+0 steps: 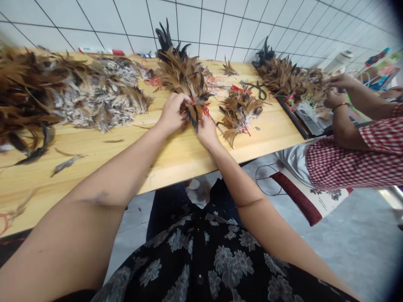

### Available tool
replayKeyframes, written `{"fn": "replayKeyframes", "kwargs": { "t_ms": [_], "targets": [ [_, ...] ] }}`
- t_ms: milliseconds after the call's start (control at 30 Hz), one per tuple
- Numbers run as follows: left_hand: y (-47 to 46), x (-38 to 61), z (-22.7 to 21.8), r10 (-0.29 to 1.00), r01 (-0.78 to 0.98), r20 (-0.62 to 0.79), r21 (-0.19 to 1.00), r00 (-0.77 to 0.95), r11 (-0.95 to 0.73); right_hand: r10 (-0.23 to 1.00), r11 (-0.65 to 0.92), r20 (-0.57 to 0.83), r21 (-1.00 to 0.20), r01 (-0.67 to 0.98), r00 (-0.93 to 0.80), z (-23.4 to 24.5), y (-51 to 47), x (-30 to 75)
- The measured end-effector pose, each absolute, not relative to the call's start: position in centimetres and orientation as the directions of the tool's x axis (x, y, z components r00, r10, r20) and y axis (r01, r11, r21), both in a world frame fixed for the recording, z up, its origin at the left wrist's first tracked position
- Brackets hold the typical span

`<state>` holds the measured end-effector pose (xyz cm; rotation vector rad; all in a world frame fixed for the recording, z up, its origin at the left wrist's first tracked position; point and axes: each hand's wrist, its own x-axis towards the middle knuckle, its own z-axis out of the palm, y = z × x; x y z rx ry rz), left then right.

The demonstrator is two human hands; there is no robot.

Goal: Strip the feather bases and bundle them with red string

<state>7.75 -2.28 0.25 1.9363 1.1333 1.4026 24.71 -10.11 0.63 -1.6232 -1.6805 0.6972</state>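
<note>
the person's left hand [171, 113] is curled closed around the upper side of a bunch of brown and black feathers [181, 73], gripping it just above the red thread [197, 105] tied in among the quills. the right hand [206, 133] is also closed on the bunch from below, its fingertips hidden behind the feathers. the bunch is held up just over the edge of a pale wooden table [94, 157], with its dark tips pointing away from the person.

beside the hands, a smaller feather bunch [239, 113] with red thread lies on the table, and black-handled scissors [257, 90] rest just beyond it. to the left are a big heap of brown feathers [27, 92] and a heap of speckled grey feathers [97, 96], touching each other.

across the table's right end, a co-worker's two hands [338, 88] work at another feather bunch [283, 75] above a black tray [294, 117]. that person wears a red checked shirt [340, 163] and a bracelet [340, 106]. white tiles [204, 29] line the wall behind.
</note>
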Motion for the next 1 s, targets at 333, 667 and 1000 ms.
{"fn": "replayKeyframes", "kwargs": {
  "t_ms": [333, 667, 1000],
  "targets": [
    [-0.9, 7.3, 0.5, 0.973, 0.185, 0.202, 0.966, -0.11, -0.179, 0.999, -0.003, -0.03, -0.614, 0.789, -0.019, 5.6, -13.3, 22.4],
    [-4.1, 7.8, 3.0, 0.971, 0.477, 0.205, 0.87, -0.126, -0.122, 0.991, -0.009, -0.123, -0.421, 0.907, -0.047, 6.8, -14.6, 21.3],
    [-4.3, 8.5, 2.7, 0.974, 0.625, 0.221, 0.768, -0.054, -0.139, 0.989, 0.01, -0.136, -0.339, 0.941, -0.06, 7.1, -15.0, 20.9]
  ]
}}
